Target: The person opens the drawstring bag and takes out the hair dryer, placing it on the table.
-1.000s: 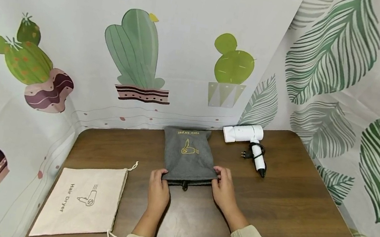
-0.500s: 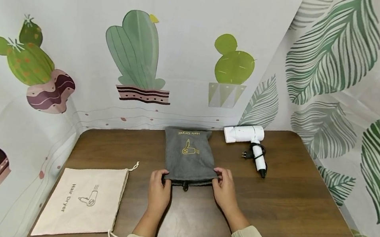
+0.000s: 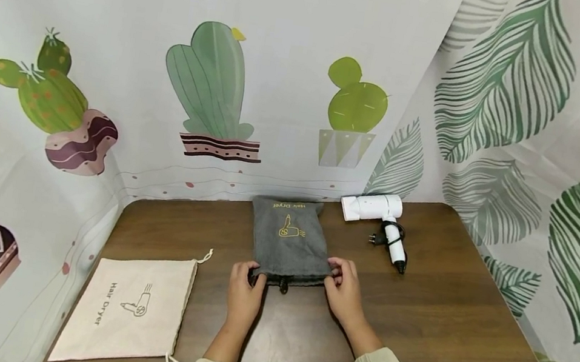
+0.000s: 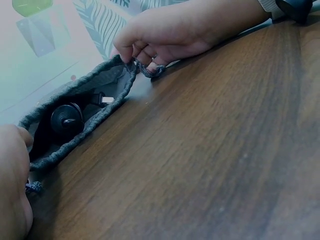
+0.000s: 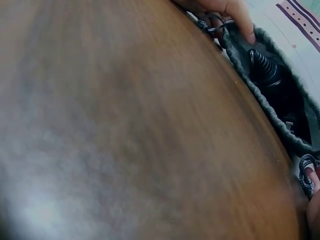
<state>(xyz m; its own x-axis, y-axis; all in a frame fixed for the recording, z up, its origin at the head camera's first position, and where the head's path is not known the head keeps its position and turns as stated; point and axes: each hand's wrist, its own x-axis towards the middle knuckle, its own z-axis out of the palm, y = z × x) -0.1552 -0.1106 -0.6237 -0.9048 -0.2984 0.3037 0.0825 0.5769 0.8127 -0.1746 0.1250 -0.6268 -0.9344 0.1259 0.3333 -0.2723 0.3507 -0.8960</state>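
Observation:
A grey drawstring pouch (image 3: 292,248) with yellow "Hair Dryer" print lies flat near the back middle of the table, its mouth facing the person. My left hand (image 3: 243,297) pinches the left corner of the mouth, and my right hand (image 3: 345,295) pinches the right corner. Between them the mouth gapes in the left wrist view. Inside it show a black ribbed cord end (image 4: 67,119) and a plug with metal prongs (image 4: 106,100); the rest of the contents is hidden. Dark drawstring loops (image 5: 307,172) hang at the corners by the fingers.
A cream drawstring pouch (image 3: 126,312) with a hair dryer print lies flat at the left of the wooden table (image 3: 431,322). At the back right lies a white hair dryer (image 3: 374,207), its black cord wound round the handle. Printed curtains stand behind the table.
The head view has tilted slightly. Both hands stay at the corners of the grey pouch's mouth, and the left thumb has shifted a little inward along the edge.

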